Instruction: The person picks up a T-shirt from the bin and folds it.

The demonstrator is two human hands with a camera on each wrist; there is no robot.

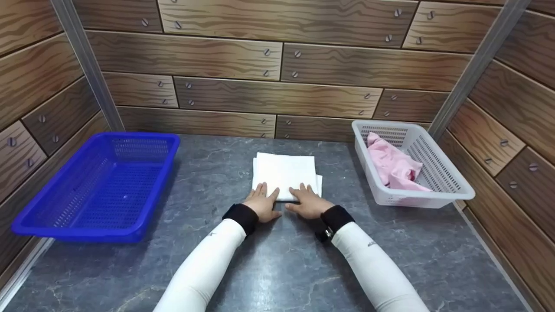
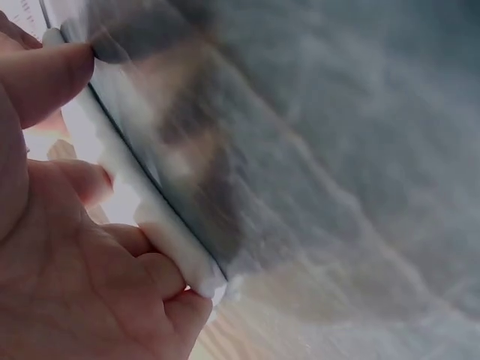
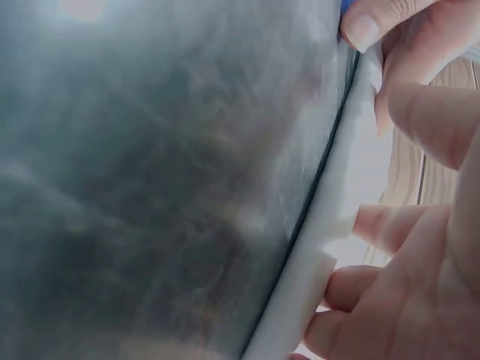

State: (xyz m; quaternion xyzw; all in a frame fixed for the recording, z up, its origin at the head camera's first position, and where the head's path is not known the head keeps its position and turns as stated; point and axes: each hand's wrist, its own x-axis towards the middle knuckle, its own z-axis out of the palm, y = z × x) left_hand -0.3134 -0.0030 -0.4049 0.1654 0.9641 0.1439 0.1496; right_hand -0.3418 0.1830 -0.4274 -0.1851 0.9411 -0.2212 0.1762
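Note:
A folded white cloth (image 1: 286, 171) lies on the table in front of me, its layers slightly offset at the left and right sides. My left hand (image 1: 260, 204) rests on its near left corner, fingers spread and pointing away, thumb toward the middle. On the near right corner my right hand (image 1: 308, 203) lies the same way. In the left wrist view, fingers (image 2: 161, 274) touch the cloth's thick folded edge (image 2: 124, 161). The right wrist view shows the right fingers (image 3: 352, 285) along that same edge (image 3: 330, 199), with the left thumb (image 3: 367, 30) at the top.
To the left stands a blue plastic basket (image 1: 158, 190) with nothing inside. A white basket (image 1: 451, 197) at the right holds a crumpled pink cloth (image 1: 392, 162). Wood-patterned walls (image 1: 243, 95) enclose the grey marbled table (image 1: 208, 173) at the back and both sides.

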